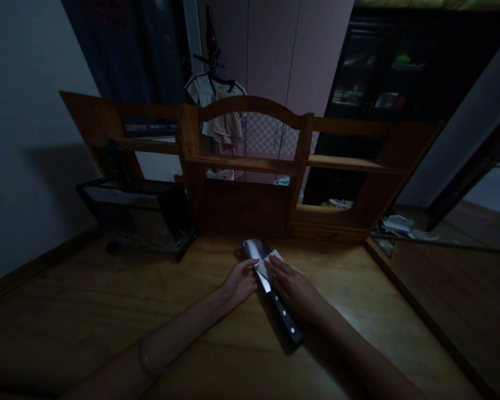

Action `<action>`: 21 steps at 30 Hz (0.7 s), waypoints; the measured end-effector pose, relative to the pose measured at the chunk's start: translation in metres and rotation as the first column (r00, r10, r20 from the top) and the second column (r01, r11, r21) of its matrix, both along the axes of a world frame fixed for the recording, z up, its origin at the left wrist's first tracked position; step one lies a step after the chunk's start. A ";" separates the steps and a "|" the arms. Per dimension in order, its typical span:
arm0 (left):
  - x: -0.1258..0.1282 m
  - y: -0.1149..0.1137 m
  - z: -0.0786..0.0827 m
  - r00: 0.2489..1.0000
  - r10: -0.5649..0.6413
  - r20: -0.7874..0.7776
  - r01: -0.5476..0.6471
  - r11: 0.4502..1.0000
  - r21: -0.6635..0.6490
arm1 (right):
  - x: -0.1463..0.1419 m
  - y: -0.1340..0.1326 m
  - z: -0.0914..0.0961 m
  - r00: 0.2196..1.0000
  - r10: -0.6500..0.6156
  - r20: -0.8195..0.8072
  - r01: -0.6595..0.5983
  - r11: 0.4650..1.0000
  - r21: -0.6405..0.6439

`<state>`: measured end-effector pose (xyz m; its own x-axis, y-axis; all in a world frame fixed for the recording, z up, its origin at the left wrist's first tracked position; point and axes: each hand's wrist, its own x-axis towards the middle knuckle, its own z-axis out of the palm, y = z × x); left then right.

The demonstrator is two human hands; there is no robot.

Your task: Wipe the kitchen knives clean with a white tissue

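Observation:
A cleaver (255, 250) with a broad steel blade and a black riveted handle (286, 322) lies flat on the wooden desk (108, 300), blade pointing away from me. A small white sheet of paper (270, 259) lies across the blade. My left hand (240, 280) rests at the blade's left edge with its fingertips pinched on the paper. Across from it, my right hand (292, 288) lies over the blade's right side, fingers curled down onto the paper. The room is dim.
A wooden shelf unit (250, 166) stands along the back of the desk. A black wire rack (137, 211) sits at the back left. Clothes hang on a hanger (216, 94) behind the shelf. Crumpled papers (400, 225) lie near the desk's right edge.

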<state>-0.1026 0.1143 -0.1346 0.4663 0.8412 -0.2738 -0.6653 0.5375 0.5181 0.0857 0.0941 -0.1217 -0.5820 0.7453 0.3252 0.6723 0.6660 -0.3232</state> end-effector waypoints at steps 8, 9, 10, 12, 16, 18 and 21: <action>0.001 -0.002 0.005 1.000 0.010 -0.016 -0.010 1.000 -0.001 | 0.001 0.001 -0.002 1.000 0.006 0.028 -0.006 1.000 -0.023; 0.001 -0.003 0.005 1.000 0.012 -0.016 -0.012 1.000 0.002 | 0.001 0.001 -0.001 1.000 0.005 0.025 -0.005 1.000 -0.025; 0.001 -0.003 0.005 1.000 0.015 -0.015 -0.015 1.000 0.005 | 0.001 0.001 -0.001 1.000 0.007 0.022 -0.006 1.000 -0.029; 0.001 -0.002 0.004 1.000 0.019 -0.013 -0.019 1.000 0.012 | 0.001 0.000 0.000 1.000 0.011 0.017 -0.010 0.999 -0.033; 0.001 -0.001 0.000 0.999 0.019 -0.028 -0.019 1.000 0.006 | 0.002 0.001 -0.001 1.000 0.013 0.020 -0.012 0.999 -0.040; 0.001 0.000 -0.001 1.000 0.015 -0.024 -0.015 1.000 0.008 | 0.003 0.003 -0.003 1.000 0.010 0.022 -0.009 0.999 -0.045; 0.000 0.002 -0.002 1.000 0.013 -0.013 -0.013 1.000 0.008 | 0.004 0.003 -0.005 1.000 0.008 0.018 -0.007 0.999 -0.052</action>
<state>-0.1023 0.1159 -0.1368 0.4522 0.8491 -0.2733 -0.6652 0.5251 0.5308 0.0895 0.0975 -0.1267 -0.5930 0.7567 0.2752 0.6737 0.6534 -0.3451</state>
